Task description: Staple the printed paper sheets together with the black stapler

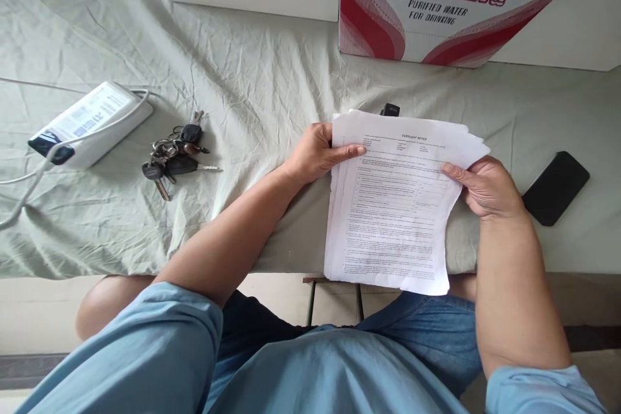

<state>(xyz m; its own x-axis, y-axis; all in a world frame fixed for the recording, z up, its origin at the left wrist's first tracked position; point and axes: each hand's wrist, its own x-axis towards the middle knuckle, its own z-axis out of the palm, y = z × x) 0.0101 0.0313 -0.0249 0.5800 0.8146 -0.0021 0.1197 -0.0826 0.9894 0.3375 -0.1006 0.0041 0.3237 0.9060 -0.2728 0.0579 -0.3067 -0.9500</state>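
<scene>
Above the cloth-covered table point(252, 84), I grip a stack of printed papers point(392, 207), left hand point(317, 152) and right hand point(485, 187) fingers clamped on its edges; keys point(174, 152) lie left.

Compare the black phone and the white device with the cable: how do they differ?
The black phone lies to the right of the right hand; the white device lies far to the left, beyond the keys. The phone is dark, thin and bare; the device is white, thicker, printed with a label, with a white cable across it. Both rest flat on the wrinkled cloth.
</scene>
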